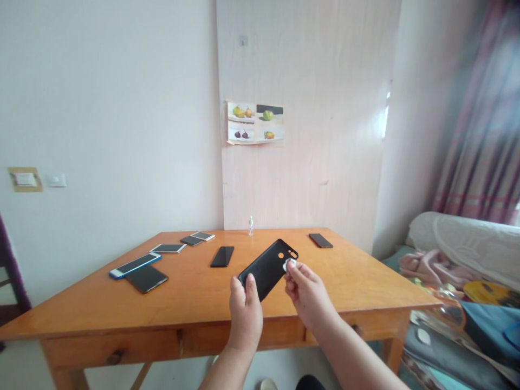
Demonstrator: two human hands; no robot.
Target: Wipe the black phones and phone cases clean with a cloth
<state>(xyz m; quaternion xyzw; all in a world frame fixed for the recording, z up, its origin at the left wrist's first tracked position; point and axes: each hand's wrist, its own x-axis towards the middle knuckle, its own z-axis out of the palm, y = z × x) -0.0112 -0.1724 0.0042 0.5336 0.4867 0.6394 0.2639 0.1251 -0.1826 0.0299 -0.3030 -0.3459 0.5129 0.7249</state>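
Note:
My left hand [246, 311] grips the lower end of a black phone case [266, 269], which is tilted above the front of the table. Its hollow inner side faces me, with a round hole and a camera cutout at the upper right end. Between the thumb and fingers of my right hand [306, 292] is a small white wad [289, 265], possibly tissue or cloth, at the case's right edge. Whether the wad touches the case I cannot tell. Behind the case, a black phone [222, 257] lies flat on the wooden table [195, 303].
Leftward on the table lie a blue-edged phone [136, 265], a dark phone [147, 279] beneath its edge, and several others. Another phone [320, 240] lies at the back right. A small clear bottle [251, 226] stands near the wall. Bedding [439, 265] is heaped at right.

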